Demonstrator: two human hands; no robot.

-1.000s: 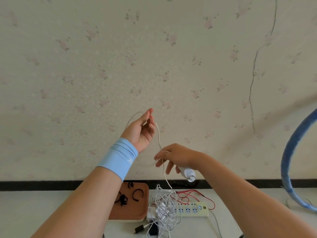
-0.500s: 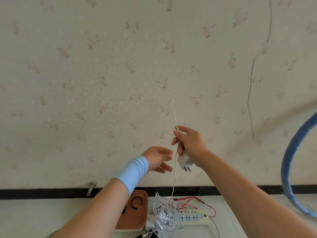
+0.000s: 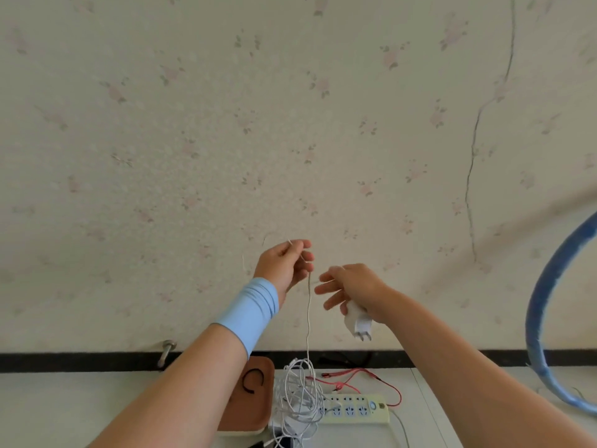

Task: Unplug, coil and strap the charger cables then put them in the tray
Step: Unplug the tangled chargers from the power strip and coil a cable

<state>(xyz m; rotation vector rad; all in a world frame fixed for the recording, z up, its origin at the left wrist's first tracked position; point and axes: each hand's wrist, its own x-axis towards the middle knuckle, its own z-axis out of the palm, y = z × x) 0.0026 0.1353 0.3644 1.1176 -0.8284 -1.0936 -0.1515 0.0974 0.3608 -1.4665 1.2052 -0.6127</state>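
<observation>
While aloft: left grip (image 3: 284, 270) pinching white cable (image 3: 309, 318), right grip (image 3: 355, 286) clasping charger plug (image 3: 357, 321).

The cable pile (image 3: 298, 394) lies on the table (image 3: 64, 410). The tray (image 3: 258, 412), with a strap (image 3: 244, 382) in it, sits at its 9 o'clock, and the power strip (image 3: 355, 410) at its 3 o'clock. Up at 12 o'clock, a cable (image 3: 308, 321) hangs from the left hand (image 3: 282, 268). The right hand (image 3: 355, 286) beside it holds a charger (image 3: 357, 320).

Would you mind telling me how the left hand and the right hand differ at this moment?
The left hand pinches the white cable; the right hand grips the charger plug, prongs down. The left hand is higher than the right hand. The left wrist wears a blue wristband; the right wrist is bare. Both hover above the table.
</observation>
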